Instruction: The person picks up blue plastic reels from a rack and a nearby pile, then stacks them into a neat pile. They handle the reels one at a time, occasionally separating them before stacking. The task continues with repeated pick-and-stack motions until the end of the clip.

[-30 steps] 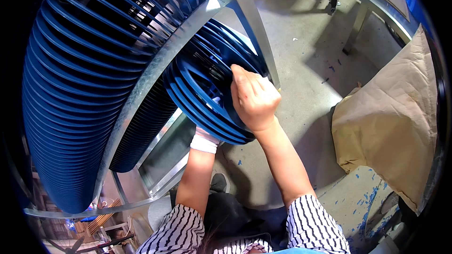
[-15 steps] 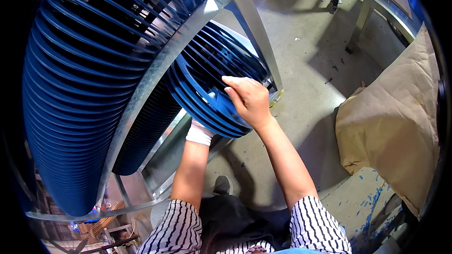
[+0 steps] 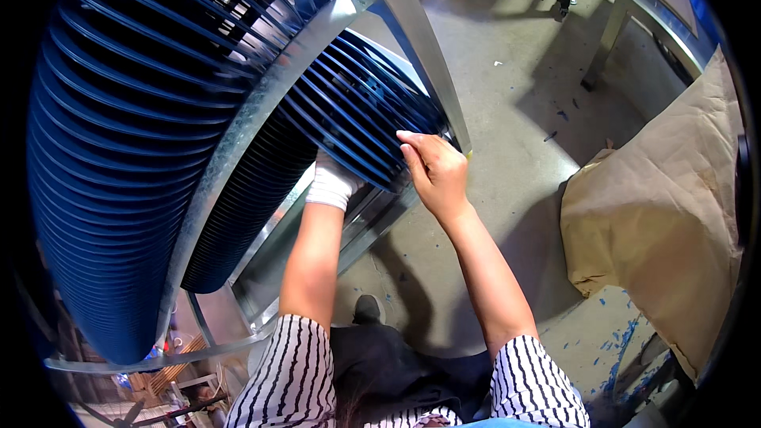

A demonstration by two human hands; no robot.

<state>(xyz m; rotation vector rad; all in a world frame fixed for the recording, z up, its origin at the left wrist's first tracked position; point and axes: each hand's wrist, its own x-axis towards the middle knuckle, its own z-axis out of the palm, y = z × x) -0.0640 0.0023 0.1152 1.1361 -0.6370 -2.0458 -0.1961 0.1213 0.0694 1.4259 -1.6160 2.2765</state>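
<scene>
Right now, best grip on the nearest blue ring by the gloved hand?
Probably the outer rim of the nearest blue ring, from the wearer's side: that thin, curved edge faces the body, while other blue rings crowd close behind. The left hand is at its lower edge, fingers hidden; the right hand is near its right end.

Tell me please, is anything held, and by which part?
It cannot be told for certain. The left grip is at the lower edge of the blue rings, its fingers hidden; the right grip is by their right edge.
</scene>
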